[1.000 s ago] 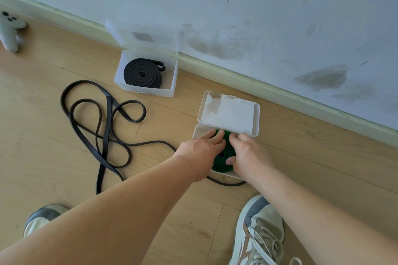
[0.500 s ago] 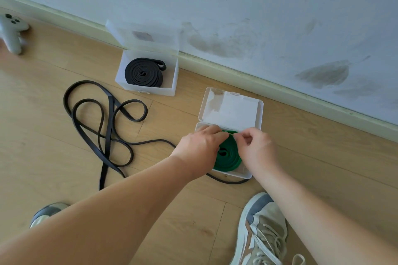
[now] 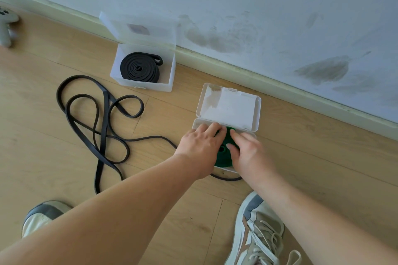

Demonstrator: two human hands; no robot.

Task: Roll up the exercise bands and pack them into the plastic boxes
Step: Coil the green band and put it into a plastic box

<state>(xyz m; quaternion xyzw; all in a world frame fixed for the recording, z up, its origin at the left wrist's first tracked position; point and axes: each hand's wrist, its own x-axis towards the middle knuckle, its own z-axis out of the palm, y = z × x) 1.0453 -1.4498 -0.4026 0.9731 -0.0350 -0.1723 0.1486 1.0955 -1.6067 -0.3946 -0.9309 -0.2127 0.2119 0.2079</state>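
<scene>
Head view: our right hand [image 3: 247,153] has gone from pinching to pressing flat beside our left hand [image 3: 202,146]. Both grips are released, seating the green band [image 3: 224,159] inside the box [image 3: 228,106]. We judge lid closing comes next.

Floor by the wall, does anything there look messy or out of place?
Yes. One black band sprawls unrolled in tangled loops on the floor. One strand trails to the front edge of the open box holding the green band. The wall shows dark smudges.
</scene>
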